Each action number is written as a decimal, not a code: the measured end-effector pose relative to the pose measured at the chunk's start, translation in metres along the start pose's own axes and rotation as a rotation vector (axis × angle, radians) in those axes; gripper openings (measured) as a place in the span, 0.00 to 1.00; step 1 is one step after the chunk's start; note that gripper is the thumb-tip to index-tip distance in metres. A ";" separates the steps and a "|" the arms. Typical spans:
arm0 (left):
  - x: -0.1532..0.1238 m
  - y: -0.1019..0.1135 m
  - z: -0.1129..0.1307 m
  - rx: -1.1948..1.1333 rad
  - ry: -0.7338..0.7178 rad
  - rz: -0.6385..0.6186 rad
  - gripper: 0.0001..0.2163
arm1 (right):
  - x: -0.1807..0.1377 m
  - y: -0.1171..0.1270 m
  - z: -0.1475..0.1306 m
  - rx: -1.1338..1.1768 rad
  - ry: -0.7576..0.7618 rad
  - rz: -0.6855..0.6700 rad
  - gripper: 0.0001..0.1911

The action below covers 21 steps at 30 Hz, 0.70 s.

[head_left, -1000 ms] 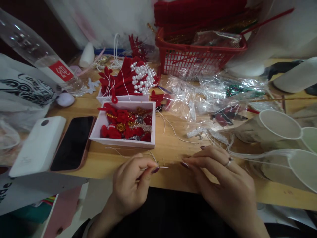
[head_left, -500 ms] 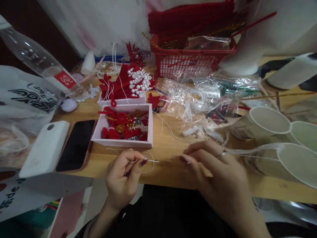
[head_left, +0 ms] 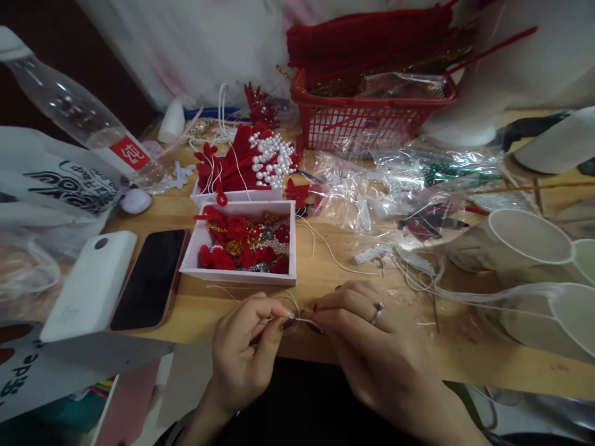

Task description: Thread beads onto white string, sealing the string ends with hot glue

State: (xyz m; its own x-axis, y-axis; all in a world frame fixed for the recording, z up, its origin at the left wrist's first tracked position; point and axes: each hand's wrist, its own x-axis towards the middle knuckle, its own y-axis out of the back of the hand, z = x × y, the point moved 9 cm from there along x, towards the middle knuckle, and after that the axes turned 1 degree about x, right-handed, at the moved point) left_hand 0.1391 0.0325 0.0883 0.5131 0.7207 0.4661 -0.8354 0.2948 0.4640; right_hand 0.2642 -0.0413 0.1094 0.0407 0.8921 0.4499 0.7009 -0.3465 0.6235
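My left hand (head_left: pixel 248 344) is closed in a pinch on a thin white cord (head_left: pixel 304 320), near the table's front edge. A loop of the cord curves up behind its fingertips. My right hand (head_left: pixel 372 341), with a ring on one finger, is closed at the cord's other side, its thumb and fingertips meeting on it. Only a short stretch of cord shows between the two hands. Whether the right palm holds anything else is hidden. Just beyond my left hand stands a white box (head_left: pixel 237 277) of red fuzzy pieces and gold, silver and pearl trims.
A phone (head_left: pixel 149 279) and a white power bank (head_left: pixel 88 285) lie left. Behind are white pearl beads (head_left: pixel 272 160), clear plastic bags (head_left: pixel 344 186) and a red basket (head_left: pixel 372 118). Paper cups (head_left: pixel 530 235) with trailing white cords stand right. A bottle (head_left: pixel 83 111) stands back left.
My right hand has moved left to the cord beside my left hand and now pinches it. My left hand keeps its pinch. The whole view has shifted slightly.
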 end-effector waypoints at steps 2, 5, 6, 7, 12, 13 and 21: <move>-0.003 0.004 -0.012 -0.044 0.073 0.034 0.05 | -0.003 0.008 0.003 -0.001 -0.012 0.031 0.12; -0.008 0.011 -0.032 -0.114 0.209 0.128 0.04 | -0.012 0.030 0.011 -0.046 -0.077 0.130 0.10; -0.009 0.012 -0.034 -0.107 0.226 0.146 0.05 | -0.015 0.037 0.013 -0.051 -0.099 0.159 0.08; -0.008 0.011 -0.033 -0.083 0.220 0.154 0.05 | -0.018 0.042 0.014 -0.043 -0.124 0.178 0.07; 0.006 0.006 0.021 0.103 -0.110 0.188 0.03 | -0.032 0.037 0.026 0.299 -0.357 0.235 0.18; 0.010 0.003 0.039 0.153 -0.227 0.181 0.04 | -0.034 0.034 0.030 0.406 -0.418 0.268 0.17; 0.019 -0.053 0.129 0.491 -0.831 -0.085 0.12 | -0.052 0.025 0.042 1.149 -0.651 0.530 0.11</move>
State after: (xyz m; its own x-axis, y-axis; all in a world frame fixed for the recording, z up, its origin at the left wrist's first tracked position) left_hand 0.2184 -0.0498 0.1697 0.7008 -0.0200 0.7131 -0.7107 -0.1051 0.6956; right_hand 0.3098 -0.0841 0.0751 0.5708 0.8146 -0.1031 0.6661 -0.5328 -0.5219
